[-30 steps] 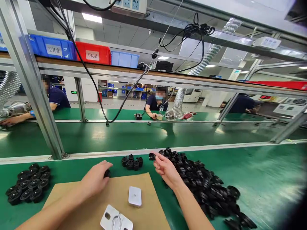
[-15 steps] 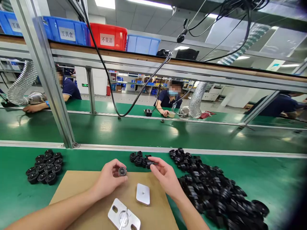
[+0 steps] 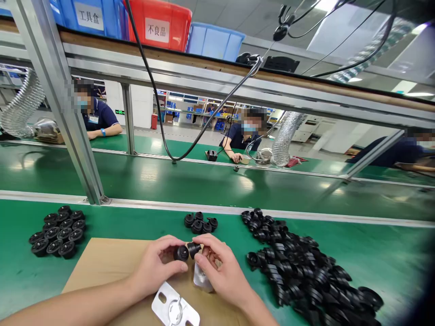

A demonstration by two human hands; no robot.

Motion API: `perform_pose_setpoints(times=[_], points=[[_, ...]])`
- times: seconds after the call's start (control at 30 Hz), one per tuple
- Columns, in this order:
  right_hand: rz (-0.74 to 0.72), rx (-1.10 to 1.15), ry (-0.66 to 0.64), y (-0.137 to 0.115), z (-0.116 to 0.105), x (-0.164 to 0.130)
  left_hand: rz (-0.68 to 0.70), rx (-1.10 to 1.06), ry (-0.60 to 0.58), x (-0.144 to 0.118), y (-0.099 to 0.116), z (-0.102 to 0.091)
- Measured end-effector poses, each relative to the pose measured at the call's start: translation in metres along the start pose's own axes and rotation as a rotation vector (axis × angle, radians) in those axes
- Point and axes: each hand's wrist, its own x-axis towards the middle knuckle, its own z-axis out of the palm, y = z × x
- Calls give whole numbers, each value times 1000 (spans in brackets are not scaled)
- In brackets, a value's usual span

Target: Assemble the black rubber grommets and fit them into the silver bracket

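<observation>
My left hand (image 3: pixel 162 261) is closed around a round black plastic part (image 3: pixel 181 253), its open end turned toward my right hand. Between the thumb and fingers of my right hand (image 3: pixel 217 267) is a second black plastic part (image 3: pixel 193 249), narrower at one end. The two parts are close together; whether they touch I cannot tell. Below my right hand lies a small silver metal block (image 3: pixel 201 278), partly hidden by the fingers. A silver metal plate (image 3: pixel 175 307) with slots and a round recess lies nearer to me on the brown cardboard (image 3: pixel 105 262).
A large heap of black plastic parts (image 3: pixel 299 267) spreads over the green table at right. Round black parts (image 3: pixel 56 233) stand grouped at left, and several smaller ones (image 3: pixel 200 224) behind my hands. A metal post (image 3: pixel 68 108) rises at left. Co-workers sit across the bench.
My right hand has come from the small group of parts to my left hand, bringing a black part. My left hand has shifted slightly right and down. The camera view has tilted downward.
</observation>
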Motion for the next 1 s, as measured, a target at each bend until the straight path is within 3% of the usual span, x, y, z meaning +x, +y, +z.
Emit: perform_pose_setpoints(times=[0.3, 0.63, 1.0], points=[[-149, -106, -2, 0, 2, 1, 77, 55, -15, 1, -7, 0], [-169, -107, -11, 0, 5, 1, 70, 110, 3, 0, -3, 1], [-148, -71, -8, 2, 5, 2, -59, -107, 23, 4, -7, 4]])
